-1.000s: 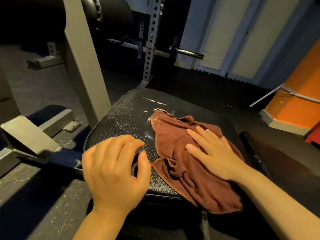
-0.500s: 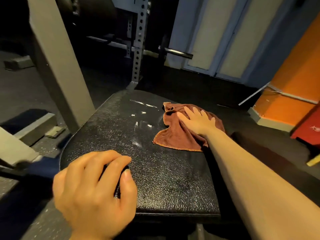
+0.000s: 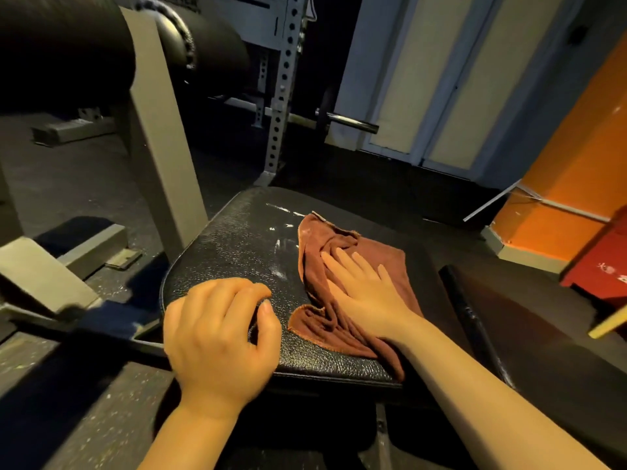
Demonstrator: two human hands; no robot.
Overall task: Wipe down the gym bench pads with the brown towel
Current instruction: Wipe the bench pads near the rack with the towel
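Filling most of my view is the black pad surface (image 3: 237, 252), its pebbled skin marked with pale streaks toward the far side. Behind it I see a grey steel upright (image 3: 159, 137) carrying a thick black roller pad (image 3: 68, 45), and further back a perforated rack post (image 3: 283, 96) with a barbell end (image 3: 353, 123) sticking out beside it. An orange wall (image 3: 570, 184) stands on my right, with a red box (image 3: 604, 266) at its foot.

The brown towel (image 3: 383, 262) lies crumpled on the right half of the surface, its near corner hanging just over the front edge. My right hand (image 3: 369, 290) lies flat on top of it, fingers straight and slightly spread, palm pressing the cloth down onto the pad. My left hand (image 3: 220, 330) sits at the front left edge of the surface, just beside the towel without touching it; its fingers are curled over and its fingertips seem to rest on the pad, holding nothing that I can see. White streaks (image 3: 280, 245) sit just left of the towel's far edge.
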